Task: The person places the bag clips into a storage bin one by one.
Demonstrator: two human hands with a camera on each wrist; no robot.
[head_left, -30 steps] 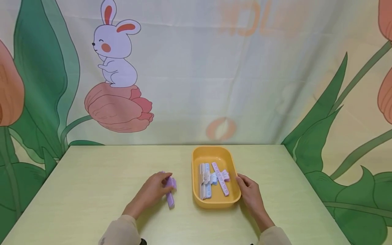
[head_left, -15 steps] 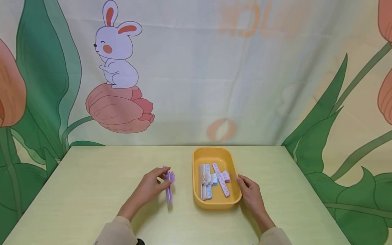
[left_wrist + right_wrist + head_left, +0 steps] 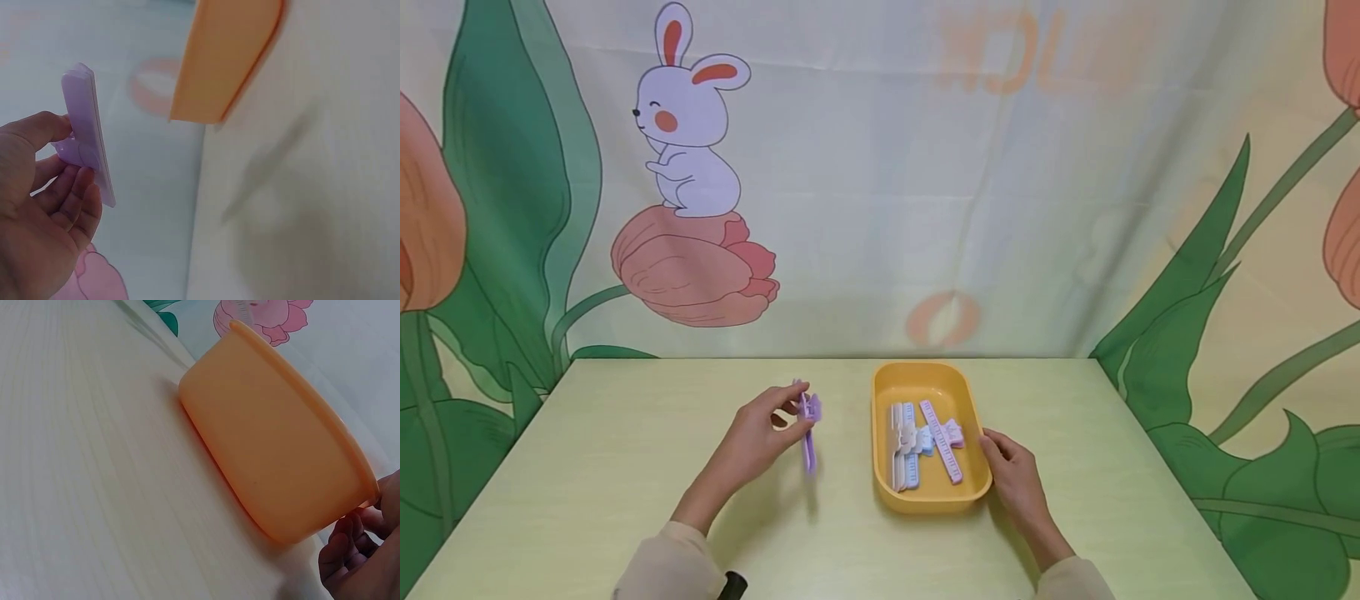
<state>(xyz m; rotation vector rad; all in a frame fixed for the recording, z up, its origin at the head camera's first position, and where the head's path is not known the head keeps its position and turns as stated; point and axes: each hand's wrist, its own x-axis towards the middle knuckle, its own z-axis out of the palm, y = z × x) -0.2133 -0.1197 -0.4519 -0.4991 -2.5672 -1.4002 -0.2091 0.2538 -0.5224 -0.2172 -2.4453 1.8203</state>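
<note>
My left hand [image 3: 748, 442] pinches a purple bag clip [image 3: 809, 454] between thumb and fingers, raised off the table to the left of the bin. The left wrist view shows the long flat bar of that clip [image 3: 84, 109] tilted, its lever part between the fingertips. With thumb and fingers my right hand [image 3: 1017, 475] grips the right rim of a yellow-orange plastic bin [image 3: 932, 504] standing on the table. Inside the bin lie a pink clip [image 3: 943, 446], set diagonally, and blue and whitish clips [image 3: 912, 475] side by side at the left.
The pale wooden table [image 3: 647, 450] runs back to a printed cloth backdrop [image 3: 850, 208] with a rabbit and tulips. A dark band [image 3: 733, 585] shows by the left sleeve.
My left hand has lifted the purple clip from the table and moved it up, slightly left, turning it on edge. The right hand and the bin have stayed in place.
</note>
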